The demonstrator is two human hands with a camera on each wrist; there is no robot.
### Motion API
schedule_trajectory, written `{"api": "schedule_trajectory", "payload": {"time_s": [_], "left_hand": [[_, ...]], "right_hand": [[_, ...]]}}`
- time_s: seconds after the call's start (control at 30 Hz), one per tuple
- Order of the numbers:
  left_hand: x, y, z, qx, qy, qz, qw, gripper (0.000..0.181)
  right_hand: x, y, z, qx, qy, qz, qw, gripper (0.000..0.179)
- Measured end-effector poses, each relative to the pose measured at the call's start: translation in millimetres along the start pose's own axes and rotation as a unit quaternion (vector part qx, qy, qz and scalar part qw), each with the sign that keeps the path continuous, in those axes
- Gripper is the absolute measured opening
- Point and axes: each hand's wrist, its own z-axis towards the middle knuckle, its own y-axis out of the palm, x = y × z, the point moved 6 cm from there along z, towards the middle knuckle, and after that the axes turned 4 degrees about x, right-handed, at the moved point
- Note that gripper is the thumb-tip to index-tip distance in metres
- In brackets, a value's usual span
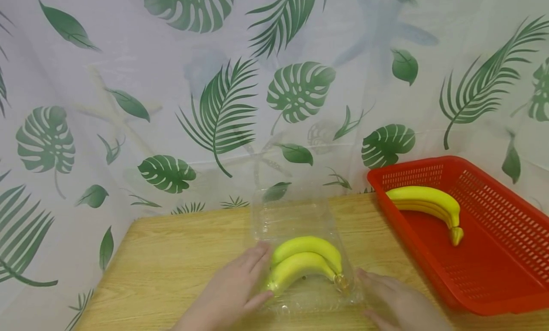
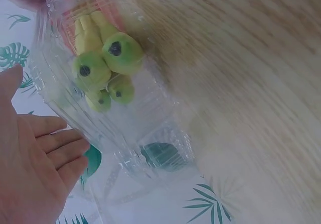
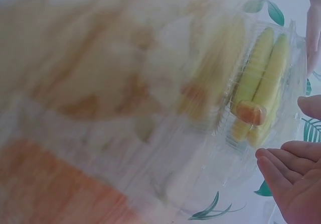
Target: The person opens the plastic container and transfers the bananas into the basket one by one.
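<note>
A bunch of yellow bananas (image 1: pixel 306 245) with greenish tips lies in a clear plastic clamshell box (image 1: pixel 317 306) on the table. Its transparent lid (image 1: pixel 291 219) stands raised at the back. On the box's left side is my left hand (image 1: pixel 233 288), its fingers stretched out near the banana tips. My right hand (image 1: pixel 399 297) is at the right side, close to the stem end, fingers extended. In the left wrist view the left hand (image 2: pixel 42 158) shows an empty palm beside the box. The right wrist view has the right hand (image 3: pixel 296 176) with straight fingers by the box.
A red plastic basket (image 1: pixel 480 274) with perforated sides stands to the right of the box. Another bunch of bananas (image 1: pixel 429 200) lies inside it. A wood-grain table (image 1: pixel 171 259) meets a leaf-patterned white curtain (image 1: pixel 240 45) behind.
</note>
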Motion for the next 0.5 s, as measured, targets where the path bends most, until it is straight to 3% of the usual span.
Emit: {"api": "schedule_trajectory", "payload": {"time_s": [0.13,0.37,0.5], "left_hand": [[5.9,-2.1,5.0,0.007,0.023,-0.012,0.9996,0.076],[16.9,-3.0,16.6,0.014,0.046,-0.016,0.9987,0.073],[24.1,-4.0,25.4,0.009,0.061,-0.011,0.9980,0.072]], "right_hand": [[2.6,-3.2,-1.2,0.037,-0.007,0.019,0.9991,0.063],[10.0,-4.2,-1.9,0.043,0.019,0.056,0.9973,0.059],[11.9,-4.1,-3.6,0.065,0.007,0.058,0.9962,0.055]]}}
